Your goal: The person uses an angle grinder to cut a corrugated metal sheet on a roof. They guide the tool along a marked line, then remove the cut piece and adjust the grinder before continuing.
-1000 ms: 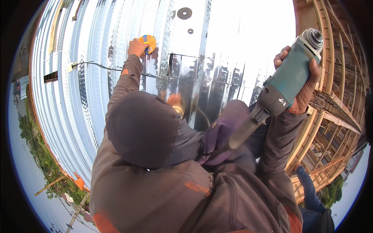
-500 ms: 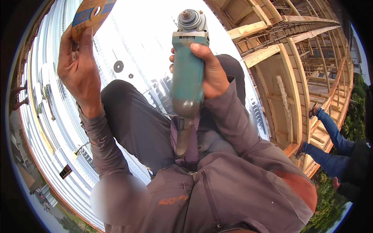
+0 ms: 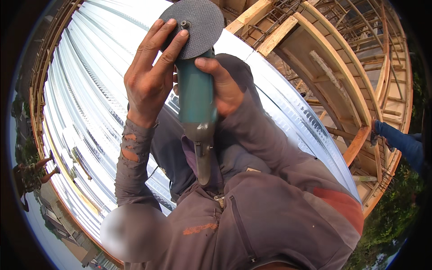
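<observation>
My right hand (image 3: 223,90) is wrapped round the teal body of an angle grinder (image 3: 195,92), its thumb along the side near the head. The grinder points away from me, its dark rear handle towards my lap. A dark grey cutting disc (image 3: 203,28) covers the grinder's head, with the spindle tip (image 3: 184,24) showing through its centre hole. My left hand (image 3: 150,72) holds the disc against the head, fingertips on its face close to the spindle. The left thumb is hidden.
Ribbed shiny metal sheets (image 3: 85,90) spread under and around my legs. To the right stands timber formwork (image 3: 346,85) with steel bars. A person's blue-trousered leg (image 3: 400,137) is at the right edge; another person (image 3: 29,177) is at the far left.
My left hand has brought the disc right, from the upper left onto the grinder's head. Its dark face now shows instead of the orange label. The grinder has shifted slightly left.
</observation>
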Demonstrator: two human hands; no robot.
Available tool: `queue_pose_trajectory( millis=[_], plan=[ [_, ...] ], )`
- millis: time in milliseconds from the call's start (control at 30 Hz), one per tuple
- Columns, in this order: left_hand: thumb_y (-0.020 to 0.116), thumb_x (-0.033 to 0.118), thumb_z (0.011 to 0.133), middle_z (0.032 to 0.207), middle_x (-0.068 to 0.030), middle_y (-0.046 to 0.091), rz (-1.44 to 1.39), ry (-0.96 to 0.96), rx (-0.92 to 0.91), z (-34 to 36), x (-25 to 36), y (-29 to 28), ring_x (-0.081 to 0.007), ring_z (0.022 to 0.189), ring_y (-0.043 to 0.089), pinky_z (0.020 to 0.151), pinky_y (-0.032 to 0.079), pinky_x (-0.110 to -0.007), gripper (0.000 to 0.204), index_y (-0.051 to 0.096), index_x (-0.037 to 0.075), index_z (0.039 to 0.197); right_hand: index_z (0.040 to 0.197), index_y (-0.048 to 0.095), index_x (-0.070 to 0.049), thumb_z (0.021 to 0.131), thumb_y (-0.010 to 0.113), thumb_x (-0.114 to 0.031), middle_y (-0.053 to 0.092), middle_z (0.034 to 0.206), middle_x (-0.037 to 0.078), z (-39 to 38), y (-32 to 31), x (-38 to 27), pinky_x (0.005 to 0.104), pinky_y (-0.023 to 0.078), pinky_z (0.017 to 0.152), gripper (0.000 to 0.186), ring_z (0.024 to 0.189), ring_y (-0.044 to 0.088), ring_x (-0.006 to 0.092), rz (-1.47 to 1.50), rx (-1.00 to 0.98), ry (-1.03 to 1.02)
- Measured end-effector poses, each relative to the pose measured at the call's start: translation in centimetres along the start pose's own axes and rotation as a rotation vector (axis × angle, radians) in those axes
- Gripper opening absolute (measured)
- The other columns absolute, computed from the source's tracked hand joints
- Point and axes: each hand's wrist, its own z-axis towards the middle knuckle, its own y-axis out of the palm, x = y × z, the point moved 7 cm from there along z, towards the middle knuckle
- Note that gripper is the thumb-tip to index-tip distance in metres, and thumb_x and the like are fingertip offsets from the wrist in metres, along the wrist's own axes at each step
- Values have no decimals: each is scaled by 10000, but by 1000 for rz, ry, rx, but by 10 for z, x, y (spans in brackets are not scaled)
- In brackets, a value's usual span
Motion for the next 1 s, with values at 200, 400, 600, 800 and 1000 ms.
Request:
queue_pose_trajectory(
  millis=[200,400,600,800,1000],
  plan=[
    [670,-31,857,1331,-27,652,-55,42,-183,16,-6,-4,-247,1309,563,1096,486,-400,491,697,253,1256,1223,565,12,841,754,-359,628,1050,145,-4,-5,-1,368,593,802,565,896,671,258,-59,4,29],
    [606,-10,910,1343,-29,646,34,86,-359,23,-19,1,-254,1341,532,1162,407,-439,425,701,244,1238,1216,553,9,871,761,-214,661,967,115,-1,0,-7,313,621,701,461,791,696,184,51,-39,-13],
    [403,-103,919,1345,-112,637,-142,50,-157,48,12,-19,-342,1355,511,1178,332,-563,510,630,123,1316,1252,555,-56,840,795,-176,642,904,42,0,3,-28,251,575,628,492,714,654,129,-18,37,-164],
    [451,-49,910,1353,-126,614,-997,250,-411,45,122,-59,-352,1309,514,1135,354,-546,459,598,104,1317,1226,545,-66,852,778,-157,626,893,34,-4,-1,-34,269,570,626,450,713,634,121,2,21,-191],
    [478,-32,906,1327,-132,615,-1194,511,-460,60,189,-66,-338,1252,529,1087,376,-525,424,592,102,1292,1172,574,-61,847,784,-163,636,881,43,-2,1,-32,270,570,629,400,736,646,127,25,29,-162]
  ],
)
